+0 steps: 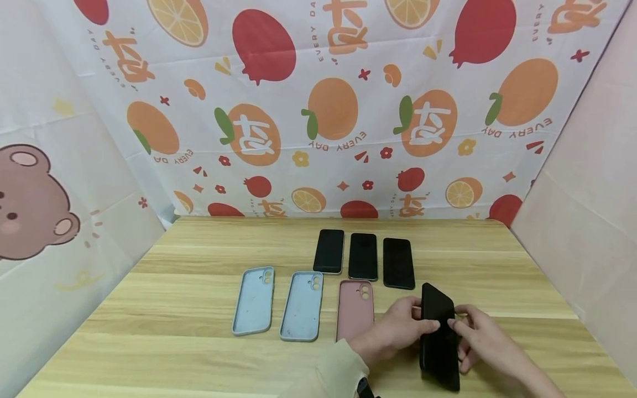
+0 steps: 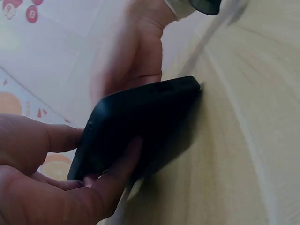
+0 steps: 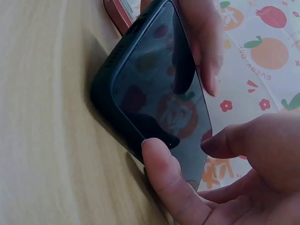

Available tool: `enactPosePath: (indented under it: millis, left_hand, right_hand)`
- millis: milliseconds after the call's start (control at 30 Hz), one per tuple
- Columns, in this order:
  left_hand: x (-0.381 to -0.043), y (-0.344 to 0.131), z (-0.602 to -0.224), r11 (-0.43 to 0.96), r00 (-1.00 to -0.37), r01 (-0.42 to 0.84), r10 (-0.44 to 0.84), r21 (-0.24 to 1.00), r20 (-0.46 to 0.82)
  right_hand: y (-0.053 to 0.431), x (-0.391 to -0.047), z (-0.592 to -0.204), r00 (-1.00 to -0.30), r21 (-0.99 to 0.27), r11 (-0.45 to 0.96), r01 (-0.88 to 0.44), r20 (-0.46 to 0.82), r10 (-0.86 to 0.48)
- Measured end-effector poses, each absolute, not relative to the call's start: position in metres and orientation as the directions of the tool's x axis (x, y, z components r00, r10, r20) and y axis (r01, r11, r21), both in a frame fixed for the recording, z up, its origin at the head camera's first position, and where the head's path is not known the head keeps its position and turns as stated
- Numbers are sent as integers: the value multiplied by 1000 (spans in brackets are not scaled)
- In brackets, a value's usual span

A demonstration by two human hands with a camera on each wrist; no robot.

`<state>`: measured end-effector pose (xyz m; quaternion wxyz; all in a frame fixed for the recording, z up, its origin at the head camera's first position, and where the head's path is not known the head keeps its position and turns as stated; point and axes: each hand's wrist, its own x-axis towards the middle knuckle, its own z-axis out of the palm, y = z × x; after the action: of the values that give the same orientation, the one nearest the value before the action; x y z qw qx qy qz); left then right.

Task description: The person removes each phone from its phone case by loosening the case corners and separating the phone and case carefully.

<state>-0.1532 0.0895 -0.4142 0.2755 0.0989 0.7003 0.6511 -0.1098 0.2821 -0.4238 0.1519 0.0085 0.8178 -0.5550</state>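
Note:
A black phone in a dark case [image 1: 439, 354] stands tilted on edge over the right front of the table, held by both hands. My left hand [image 1: 398, 327] grips its left edge, with the thumb on the screen side and the fingers behind. On the opposite edge, my right hand [image 1: 480, 338] pinches it with the thumb on the screen. The phone's glossy screen [image 3: 154, 93] and the slotted bottom edge of the case show in the right wrist view. Just left of the left hand lies a pink phone case [image 1: 354, 309], its lower part hidden by that arm.
Two light blue phone cases, one farther left [image 1: 254, 301] and one nearer the middle [image 1: 302, 307], lie inside up. Behind them, three black phones form a row: left [image 1: 329, 251], middle [image 1: 363, 256] and right [image 1: 398, 263]. A fruit-print cloth [image 1: 308, 177] hangs behind the wooden table [image 1: 174, 354].

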Motion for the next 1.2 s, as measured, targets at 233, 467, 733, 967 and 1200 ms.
enactPosePath:
  millis: [233,467,733,967,1200]
  left_hand:
    - [-150,87,-417,114,-846,-246,459,962,-271]
    - [-149,67,-414,34,-804,-300,528,953,-272]
    - [-148,48,-411,49,-786,-297,555,954,-273]
    - [-149,34,-408,54,-784,-300,555,952,-278]
    - [-151,19,-405,70,-757,-305,587,950,-286]
  right_hand:
    - [282,-110,-422,-954,-914,365,175,-250,-168]
    - [278,-116,-415,-966,-940,290,178,-224,-132]
    - [280,-117,-407,-952,-979,167,115,-156,-263]
    - [273,-119,-405,-933,-985,87,149,-169,-316]
    - [267,-124,-404,-897,-983,24,184,-177,-404]
